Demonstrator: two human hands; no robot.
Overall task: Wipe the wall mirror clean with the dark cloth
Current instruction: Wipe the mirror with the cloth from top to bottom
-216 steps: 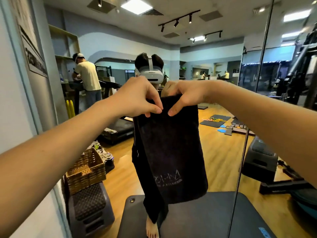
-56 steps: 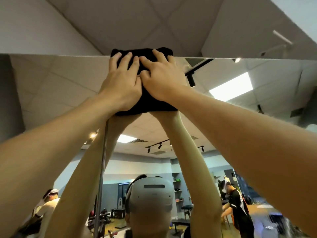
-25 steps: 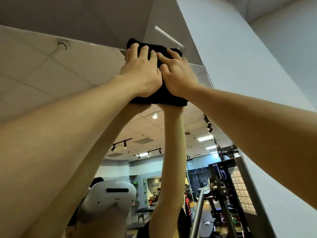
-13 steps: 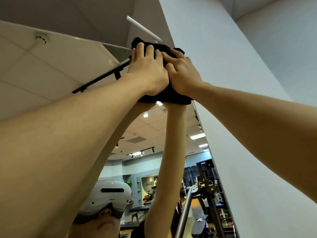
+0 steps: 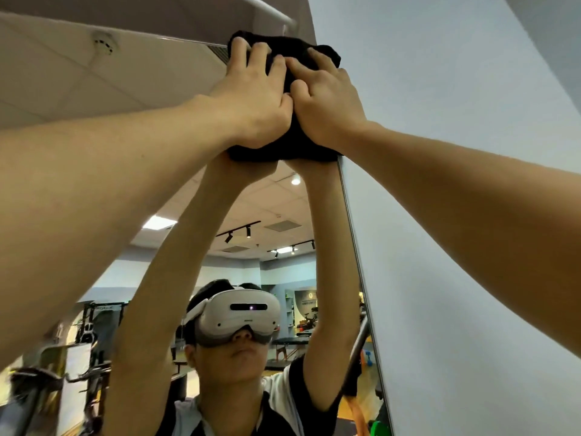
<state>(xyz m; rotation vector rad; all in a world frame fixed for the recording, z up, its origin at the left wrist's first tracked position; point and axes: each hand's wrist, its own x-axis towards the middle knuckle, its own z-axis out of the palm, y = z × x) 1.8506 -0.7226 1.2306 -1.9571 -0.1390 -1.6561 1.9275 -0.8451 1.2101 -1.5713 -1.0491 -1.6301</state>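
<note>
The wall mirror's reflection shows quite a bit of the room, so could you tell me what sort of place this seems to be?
Most likely a gym: the wall mirror reflects an exercise machine, a padded bench and ceiling track lights.

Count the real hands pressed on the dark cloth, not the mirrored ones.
2. The left hand lies flat on the dark cloth's left half, the right hand on its right half, thumbs touching, at the mirror's top right corner.
</note>
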